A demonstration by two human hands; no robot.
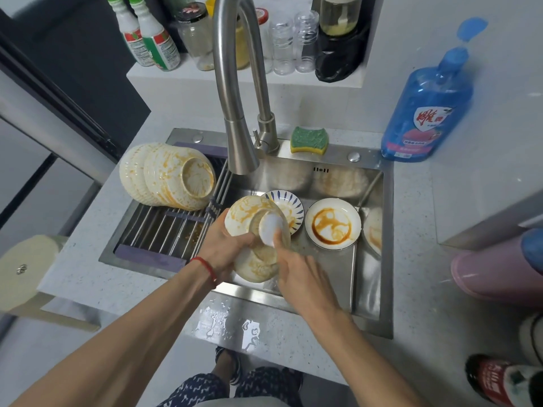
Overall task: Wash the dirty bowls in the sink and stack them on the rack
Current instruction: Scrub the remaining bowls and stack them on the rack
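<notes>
I look down on a pale speckled countertop (pixel 440 289) under even, soft light. Behind it a raised white ledge (pixel 235 73) meets a plain white wall (pixel 411 39). At my left a dark-framed glass door (pixel 58 92) stands beside a cream round stool (pixel 26 268).

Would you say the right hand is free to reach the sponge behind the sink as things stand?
Probably yes: the sponge lies uncovered on the sink's back ledge with nothing in front of it, but the right hand must first leave the bowl.
</notes>
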